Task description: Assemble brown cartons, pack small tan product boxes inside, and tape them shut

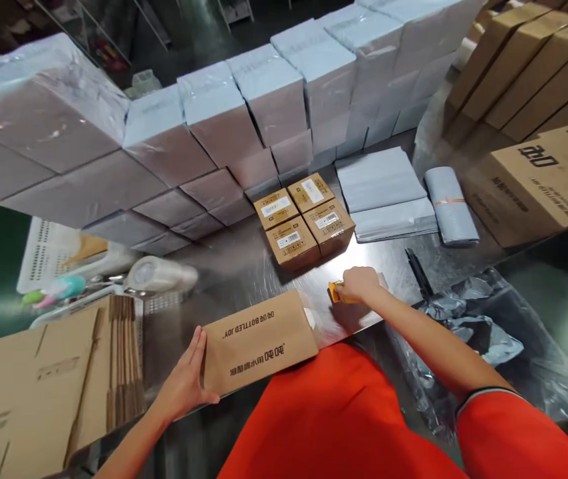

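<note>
A brown cardboard box [259,339] printed with "BOTTLED JOY" lies at the table's front edge, a small pale flap standing out at its right end. My left hand [189,372] holds its left end, fingers along the end and thumb at the near edge. To the right of the box, my right hand [361,285] is closed around a yellow tool [334,291] with a dark edge. The fingers cover most of this tool, so its exact kind is unclear. Just beyond that hand stand several small brown cartons [291,243] with white labels, grouped together.
White wrapped stacks [274,93] wall off the back. Grey mailer bags [384,193] and a banded roll [451,205] lie right of the cartons. Flattened cardboard [29,392] stands at left, near a clear roll [157,274]. A plastic bag [483,339] hangs at right, below a larger box [543,186].
</note>
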`<state>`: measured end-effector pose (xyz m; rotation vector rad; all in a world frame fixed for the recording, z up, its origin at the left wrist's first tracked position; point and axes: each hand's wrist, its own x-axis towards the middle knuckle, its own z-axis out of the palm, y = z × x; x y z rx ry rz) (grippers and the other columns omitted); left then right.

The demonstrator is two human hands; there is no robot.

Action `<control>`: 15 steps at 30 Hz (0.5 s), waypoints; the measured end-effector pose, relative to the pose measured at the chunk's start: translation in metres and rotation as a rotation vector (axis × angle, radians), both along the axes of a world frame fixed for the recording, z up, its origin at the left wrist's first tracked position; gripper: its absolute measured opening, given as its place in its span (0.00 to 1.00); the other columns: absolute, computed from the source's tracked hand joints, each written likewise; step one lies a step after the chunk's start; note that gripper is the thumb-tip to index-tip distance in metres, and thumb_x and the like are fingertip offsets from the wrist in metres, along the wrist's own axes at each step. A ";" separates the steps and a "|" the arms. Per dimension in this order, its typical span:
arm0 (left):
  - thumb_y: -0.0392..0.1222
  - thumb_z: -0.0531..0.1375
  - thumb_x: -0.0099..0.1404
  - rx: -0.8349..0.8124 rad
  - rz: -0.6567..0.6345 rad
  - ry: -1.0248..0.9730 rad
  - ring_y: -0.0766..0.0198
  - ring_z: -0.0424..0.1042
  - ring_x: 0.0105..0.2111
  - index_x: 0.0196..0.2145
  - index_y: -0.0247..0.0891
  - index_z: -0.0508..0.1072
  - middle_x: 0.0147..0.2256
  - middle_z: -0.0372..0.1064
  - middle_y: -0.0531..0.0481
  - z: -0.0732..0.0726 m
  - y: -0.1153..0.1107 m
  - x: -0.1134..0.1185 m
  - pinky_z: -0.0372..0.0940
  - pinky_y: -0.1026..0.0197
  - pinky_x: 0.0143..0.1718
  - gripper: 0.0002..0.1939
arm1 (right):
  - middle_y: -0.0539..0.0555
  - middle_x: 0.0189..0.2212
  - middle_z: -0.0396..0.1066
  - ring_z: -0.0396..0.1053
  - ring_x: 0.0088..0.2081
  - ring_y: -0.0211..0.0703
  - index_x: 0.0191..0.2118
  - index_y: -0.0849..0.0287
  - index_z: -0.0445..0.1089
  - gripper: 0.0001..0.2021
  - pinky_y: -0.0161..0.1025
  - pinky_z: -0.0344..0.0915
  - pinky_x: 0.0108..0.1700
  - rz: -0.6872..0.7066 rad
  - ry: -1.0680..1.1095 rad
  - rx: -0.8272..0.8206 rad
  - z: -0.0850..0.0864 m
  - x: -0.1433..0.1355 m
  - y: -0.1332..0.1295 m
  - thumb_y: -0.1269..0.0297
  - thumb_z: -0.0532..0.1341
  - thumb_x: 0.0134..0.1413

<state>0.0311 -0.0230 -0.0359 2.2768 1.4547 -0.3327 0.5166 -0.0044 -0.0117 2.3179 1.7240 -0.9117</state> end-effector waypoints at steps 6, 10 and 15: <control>0.42 0.68 0.46 -0.084 0.054 -0.021 0.35 0.41 0.69 0.67 0.47 0.14 0.71 0.15 0.36 0.001 -0.002 0.001 0.65 0.42 0.58 0.72 | 0.62 0.38 0.77 0.74 0.38 0.53 0.50 0.64 0.69 0.21 0.41 0.64 0.39 -0.148 0.018 0.130 -0.031 0.012 -0.078 0.53 0.56 0.58; 0.41 0.69 0.45 -0.106 0.083 -0.069 0.33 0.38 0.69 0.66 0.48 0.14 0.71 0.13 0.38 0.003 0.001 0.004 0.59 0.40 0.62 0.73 | 0.70 0.46 0.73 0.69 0.49 0.60 0.56 0.71 0.62 0.22 0.51 0.61 0.55 -0.229 0.019 0.284 -0.081 -0.017 -0.116 0.65 0.53 0.59; 0.36 0.72 0.37 -0.146 0.142 -0.146 0.34 0.30 0.69 0.65 0.48 0.11 0.70 0.08 0.34 0.002 -0.003 0.015 0.48 0.38 0.66 0.81 | 0.76 0.63 0.53 0.47 0.66 0.69 0.65 0.72 0.50 0.31 0.66 0.42 0.65 -0.466 0.185 0.491 -0.117 -0.061 -0.096 0.59 0.49 0.60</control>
